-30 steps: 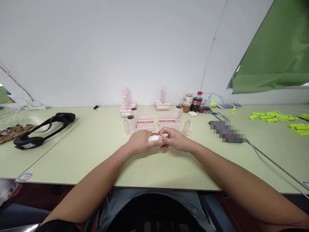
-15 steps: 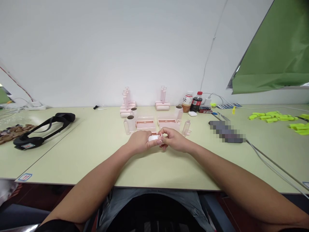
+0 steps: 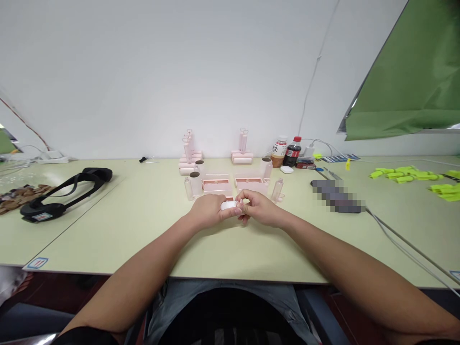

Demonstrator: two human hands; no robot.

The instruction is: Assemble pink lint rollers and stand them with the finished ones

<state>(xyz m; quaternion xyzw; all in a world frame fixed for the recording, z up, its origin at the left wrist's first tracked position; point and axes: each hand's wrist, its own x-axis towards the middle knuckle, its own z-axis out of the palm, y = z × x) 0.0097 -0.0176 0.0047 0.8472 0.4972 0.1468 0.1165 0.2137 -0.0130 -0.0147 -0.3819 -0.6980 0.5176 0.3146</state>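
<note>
Close together over the table, both my hands meet around a small white roll (image 3: 228,205), which looks like the paper roll of a lint roller. My left hand (image 3: 208,209) wraps round its left part, with the thumb along the near side. At the right end, the fingers of my right hand (image 3: 259,207) are pinched, partly hiding that end. Just beyond my hands lie two pink roller cases (image 3: 217,184) with clear covers. White paper rolls with brown cores (image 3: 195,182) stand upright beside them, along with pale pink handles (image 3: 277,190).
Several pink lint rollers (image 3: 242,157) stand by the wall. Two drink bottles (image 3: 279,152) and a white case (image 3: 286,169) are at the back right. A blurred-out phone-like object (image 3: 338,196) lies right, near neon yellow bundles (image 3: 406,173). A black head strap (image 3: 68,194) rests left.
</note>
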